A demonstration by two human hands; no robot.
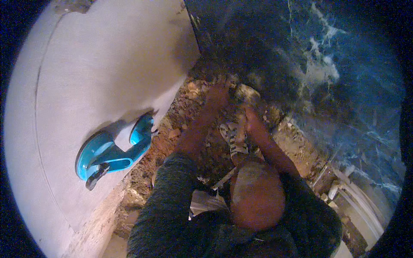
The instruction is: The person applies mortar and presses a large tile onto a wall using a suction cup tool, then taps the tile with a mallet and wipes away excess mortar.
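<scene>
My left hand (219, 90) reaches down to the rubble at the base of a dark marble-patterned slab (258, 38). Its fingers fade into shadow there, so their grip does not show. Lower and to the right, my right hand (250, 117) is near a pale stone lump (247, 92) and above my striped shoe (234, 137). The dim, grainy picture hides the fingers of this hand too, and I cannot make out whether it holds anything.
A large white panel (107, 56) fills the left side, with a blue double suction-cup lifter (109, 157) on it. Broken rubble (170, 142) covers the narrow ground between panel and slab. My bent knee (258, 198) is below my hands. Pale curved strips (359, 202) lie at lower right.
</scene>
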